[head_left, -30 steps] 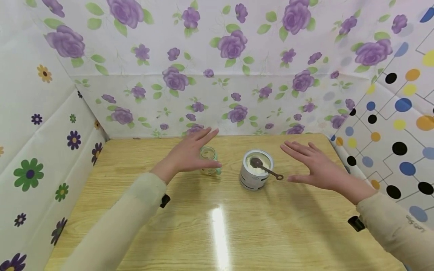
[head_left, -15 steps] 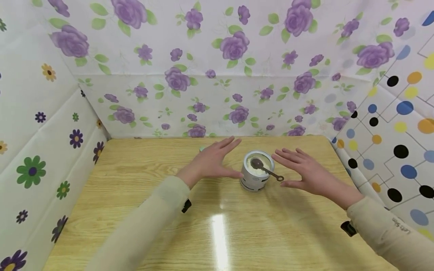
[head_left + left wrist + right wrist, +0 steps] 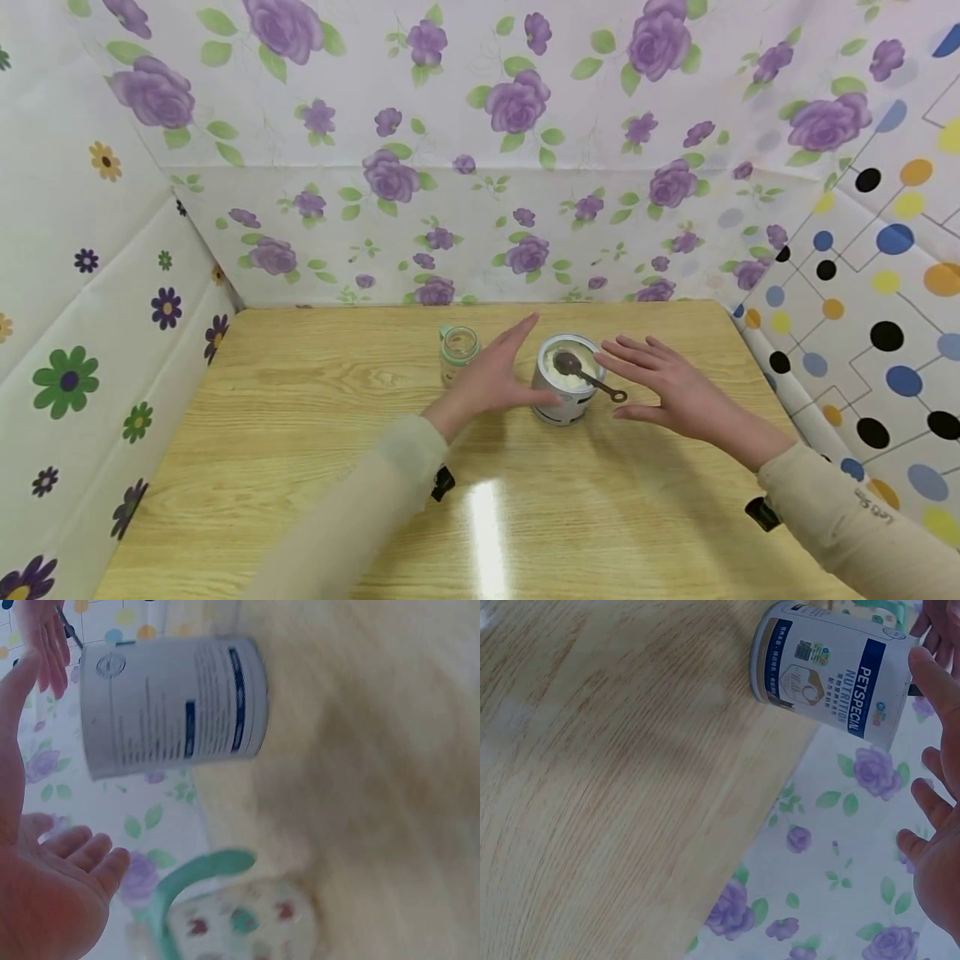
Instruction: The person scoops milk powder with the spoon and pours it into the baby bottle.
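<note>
An open tin of cream-coloured powder (image 3: 552, 383) stands upright on the wooden table. Across its mouth lies a brown spoon (image 3: 596, 382), bowl on the powder and handle jutting past the rim. My left hand (image 3: 495, 379) is at the tin's left side, fingers spread, its thumb in front of the tin in the head view; contact cannot be told. To the right, my right hand (image 3: 671, 387) faces the tin with spread fingers, holding nothing. Just left of my left hand stands a glass mug (image 3: 457, 346) with a green handle and band, partly hidden by that hand.
A wooden table (image 3: 315, 417) carries the tin and mug. Flowered cloth (image 3: 465, 208) hangs behind its far edge. Patterned sheets close off the left (image 3: 112, 333) and right (image 3: 885, 292) sides.
My left hand has moved right, from in front of the mug to the tin, uncovering the mug. Its handle now shows on the left, earlier on the right. My right hand has come closer to the tin.
</note>
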Motion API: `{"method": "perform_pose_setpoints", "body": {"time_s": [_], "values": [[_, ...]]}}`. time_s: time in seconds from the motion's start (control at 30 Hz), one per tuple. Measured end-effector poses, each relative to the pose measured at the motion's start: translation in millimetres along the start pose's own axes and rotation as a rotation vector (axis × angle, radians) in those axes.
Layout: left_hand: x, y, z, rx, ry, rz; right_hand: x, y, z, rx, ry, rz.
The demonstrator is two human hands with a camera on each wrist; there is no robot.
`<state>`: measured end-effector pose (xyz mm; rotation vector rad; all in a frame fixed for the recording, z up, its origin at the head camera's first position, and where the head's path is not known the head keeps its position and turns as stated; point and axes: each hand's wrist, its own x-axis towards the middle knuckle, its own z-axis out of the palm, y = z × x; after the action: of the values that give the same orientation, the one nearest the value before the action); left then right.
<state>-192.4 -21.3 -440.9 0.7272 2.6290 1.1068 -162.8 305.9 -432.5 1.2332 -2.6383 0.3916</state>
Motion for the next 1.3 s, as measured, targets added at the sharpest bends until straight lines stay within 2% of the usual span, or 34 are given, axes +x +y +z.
{"method": "perform_pose_setpoints", "body": {"time_s": [0.1, 0.3, 0.43, 0.6, 0.83, 1.3], "values": [[-0.3, -1.5, 13.3, -0.080, 0.039, -0.032, 0.6, -0.8, 2.0, 0.005, 0.018, -0.014], [-0.9, -6.8, 37.3, -0.209, 0.136, -0.037, 2.1, -0.8, 6.6, 0.001, 0.066, -0.046], [-0.2, -10.3, 49.2, -0.290, 0.171, -0.044, 1.2, -0.2, 8.1, 0.020, 0.080, -0.045], [1.4, -16.0, 60.4, -0.369, 0.176, -0.075, 0.8, -0.3, 9.5, 0.058, 0.098, -0.028], [7.3, -23.5, 73.3, -0.445, 0.168, -0.068, 2.9, 2.1, 13.7, 0.107, 0.118, -0.024], [16.9, -31.2, 84.5, -0.504, 0.183, -0.045, 11.5, -1.7, 18.8, 0.127, 0.186, -0.075]]}}
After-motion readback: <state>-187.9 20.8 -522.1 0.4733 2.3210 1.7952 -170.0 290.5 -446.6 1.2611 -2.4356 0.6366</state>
